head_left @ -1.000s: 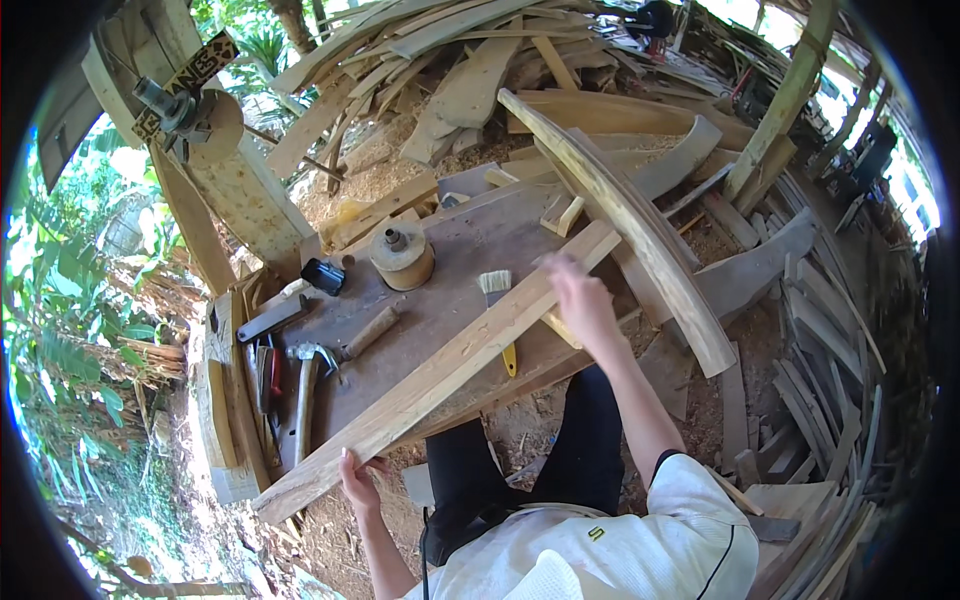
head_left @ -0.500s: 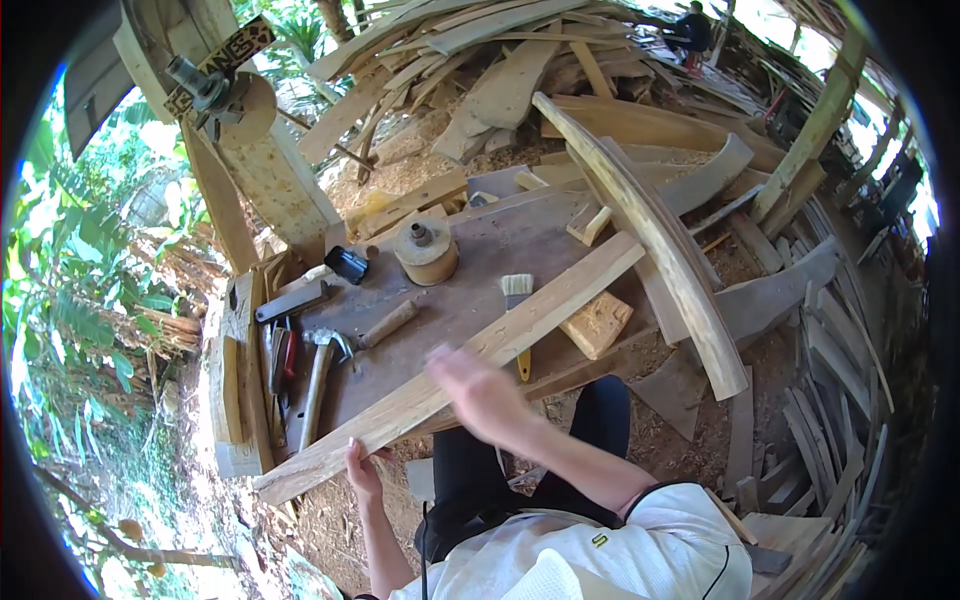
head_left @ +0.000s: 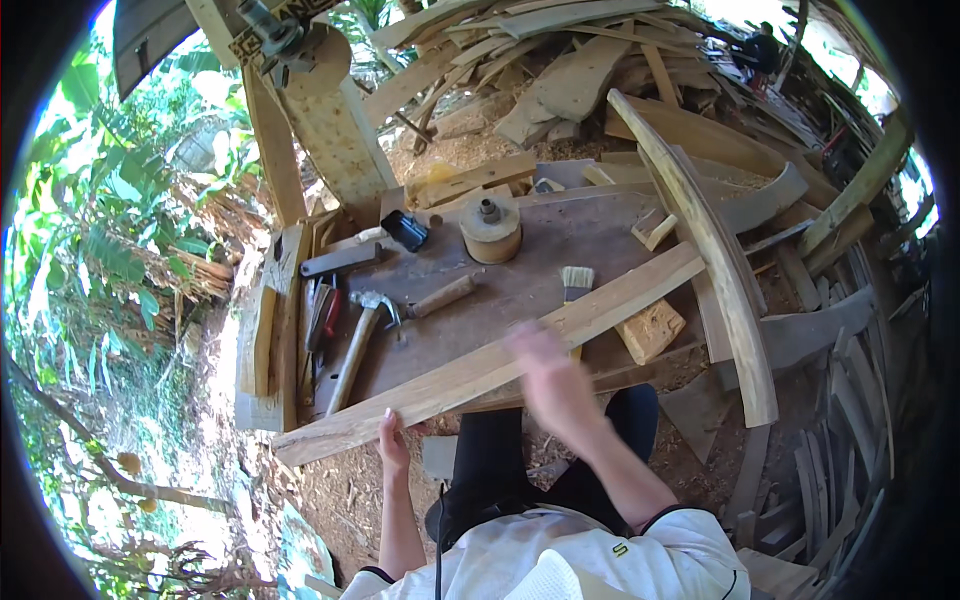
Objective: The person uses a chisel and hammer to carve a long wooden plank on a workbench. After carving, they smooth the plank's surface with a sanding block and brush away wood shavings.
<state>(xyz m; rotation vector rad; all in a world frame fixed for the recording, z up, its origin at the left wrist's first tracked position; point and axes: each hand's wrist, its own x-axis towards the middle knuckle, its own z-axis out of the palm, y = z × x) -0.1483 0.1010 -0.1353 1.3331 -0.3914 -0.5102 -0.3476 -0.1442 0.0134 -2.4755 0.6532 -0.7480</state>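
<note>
A long, pale wooden plank (head_left: 450, 382) lies slantwise over the workbench (head_left: 450, 320), its left end jutting past the near edge. Near that end my left hand (head_left: 392, 440) grips the plank's near edge, thumb up and fingers mostly hidden beneath. My right hand (head_left: 550, 375) is at the plank's middle, on or just over it; motion blur smears its fingers. A flat paintbrush (head_left: 578, 285) with a dark ferrule lies behind the plank, partly covered by it. Under the plank's right part sits a chunky wood block (head_left: 650, 332).
Left on the bench are a claw hammer (head_left: 355, 360), a wooden-handled tool (head_left: 445, 296), red-handled pliers (head_left: 331, 313) and a black cup-like item (head_left: 405, 230). A round wooden piece (head_left: 491, 238) stands behind. A curved pole (head_left: 715, 270) crosses at right; stacked boards (head_left: 570, 80) rise beyond.
The view has shifted, so the bench appears farther right. My right hand stays blurred around the plank's middle, while my left hand keeps its grip near the left end.
</note>
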